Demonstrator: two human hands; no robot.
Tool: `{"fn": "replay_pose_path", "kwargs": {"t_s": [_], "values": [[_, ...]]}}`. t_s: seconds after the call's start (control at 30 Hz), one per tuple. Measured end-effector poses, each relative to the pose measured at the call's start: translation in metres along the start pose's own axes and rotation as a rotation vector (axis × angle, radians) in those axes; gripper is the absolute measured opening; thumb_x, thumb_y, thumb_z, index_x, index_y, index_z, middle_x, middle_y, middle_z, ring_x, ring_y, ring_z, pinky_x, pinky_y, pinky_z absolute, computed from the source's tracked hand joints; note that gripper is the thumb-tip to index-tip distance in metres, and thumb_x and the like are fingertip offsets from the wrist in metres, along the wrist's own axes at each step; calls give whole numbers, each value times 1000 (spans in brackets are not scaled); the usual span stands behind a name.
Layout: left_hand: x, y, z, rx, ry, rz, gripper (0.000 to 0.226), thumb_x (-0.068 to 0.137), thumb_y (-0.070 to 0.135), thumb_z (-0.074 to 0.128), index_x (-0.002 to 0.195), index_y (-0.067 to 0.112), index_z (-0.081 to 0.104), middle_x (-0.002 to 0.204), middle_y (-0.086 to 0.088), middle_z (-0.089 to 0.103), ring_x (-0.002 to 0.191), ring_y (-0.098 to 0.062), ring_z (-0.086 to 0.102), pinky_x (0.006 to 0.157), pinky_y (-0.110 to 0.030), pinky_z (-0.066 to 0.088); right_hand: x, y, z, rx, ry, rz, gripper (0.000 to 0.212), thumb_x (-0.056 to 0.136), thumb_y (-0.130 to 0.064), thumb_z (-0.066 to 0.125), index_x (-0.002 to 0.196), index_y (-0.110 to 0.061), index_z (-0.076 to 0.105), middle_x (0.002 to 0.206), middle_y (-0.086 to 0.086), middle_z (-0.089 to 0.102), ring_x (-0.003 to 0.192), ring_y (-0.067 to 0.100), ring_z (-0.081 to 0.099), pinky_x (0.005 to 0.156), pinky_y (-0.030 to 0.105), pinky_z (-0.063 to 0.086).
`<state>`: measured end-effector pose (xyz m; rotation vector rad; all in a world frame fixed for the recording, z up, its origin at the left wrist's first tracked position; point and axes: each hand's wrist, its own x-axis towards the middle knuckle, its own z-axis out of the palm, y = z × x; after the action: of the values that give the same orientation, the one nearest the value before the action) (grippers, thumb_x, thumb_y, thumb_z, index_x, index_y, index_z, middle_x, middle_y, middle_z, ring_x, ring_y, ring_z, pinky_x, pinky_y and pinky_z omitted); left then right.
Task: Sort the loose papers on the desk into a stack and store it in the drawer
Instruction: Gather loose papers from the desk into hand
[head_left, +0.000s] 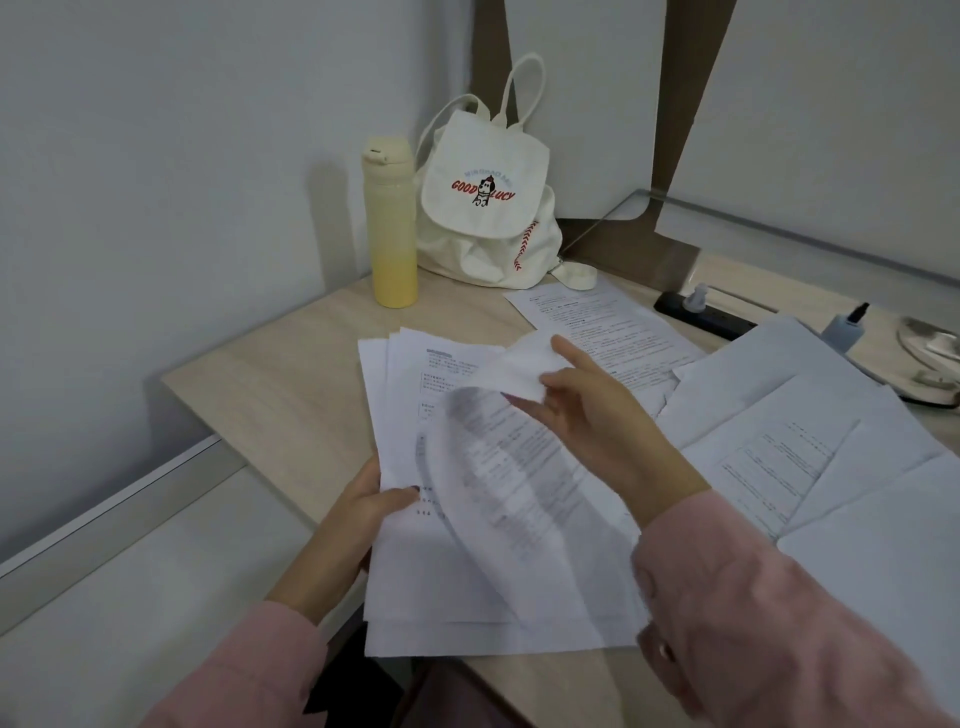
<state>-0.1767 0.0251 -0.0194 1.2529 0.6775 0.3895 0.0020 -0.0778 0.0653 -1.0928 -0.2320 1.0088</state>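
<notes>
My left hand (363, 512) grips the left edge of a loose stack of white printed papers (405, 395), thumb on top, held over the wooden desk (270, 395). My right hand (597, 415) pinches the top corner of a single printed sheet (519, 478) that curves, blurred, above the stack. More loose papers lie flat on the desk: one printed sheet (608, 322) behind my right hand and several overlapping sheets (810, 431) to the right. No drawer is in view.
A yellow bottle (390, 223) and a white canvas backpack (488, 202) stand in the back corner against the wall. A black power strip (711, 314), a small bottle (844, 325) and a white object (932, 364) sit at the back right. A white ledge (130, 545) runs along the desk's left.
</notes>
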Motion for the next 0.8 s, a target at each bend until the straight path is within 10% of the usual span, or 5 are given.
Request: {"fn": "replay_pose_path", "kwargs": {"t_s": [0.17, 0.37, 0.57, 0.7, 0.8], "values": [[9, -5, -2, -131, 1, -82, 47, 65, 17, 51, 111, 17, 59, 99, -2, 69, 86, -19, 65, 62, -24, 57, 19, 16, -21, -467, 108, -17, 60, 92, -21, 53, 144, -24, 25, 137, 12, 47, 121, 28, 52, 105, 38, 39], [17, -5, 2, -59, 123, -118, 30, 89, 28, 57, 117, 18, 54, 104, -1, 66, 88, -12, 63, 71, -24, 49, 22, 25, -80, -1255, 393, -4, 47, 88, -18, 54, 133, -14, 43, 128, 14, 49, 115, 29, 48, 94, 34, 39], [13, -11, 11, 5, 177, -40, 42, 90, 12, 57, 131, 15, 46, 125, -2, 60, 109, -19, 59, 89, -31, 48, 5, 22, -81, -1413, 250, 82, 21, 88, -18, 53, 108, -19, 51, 92, -2, 53, 76, 13, 51, 57, 21, 36], [11, -9, 13, 29, 173, -29, 43, 89, 3, 53, 130, 13, 43, 123, -5, 59, 107, -22, 59, 86, -33, 50, -13, 24, -82, -1583, -16, 217, 13, 83, -17, 55, 73, -14, 46, 71, -2, 47, 63, 12, 44, 58, 21, 34], [6, 1, 17, 17, 160, 20, 43, 89, -2, 52, 128, 13, 43, 110, 2, 61, 94, -14, 61, 69, -24, 52, -20, 23, -84, -1373, -19, 211, 15, 85, -23, 60, 94, -14, 54, 85, -2, 55, 69, 10, 50, 62, 20, 39]]}}
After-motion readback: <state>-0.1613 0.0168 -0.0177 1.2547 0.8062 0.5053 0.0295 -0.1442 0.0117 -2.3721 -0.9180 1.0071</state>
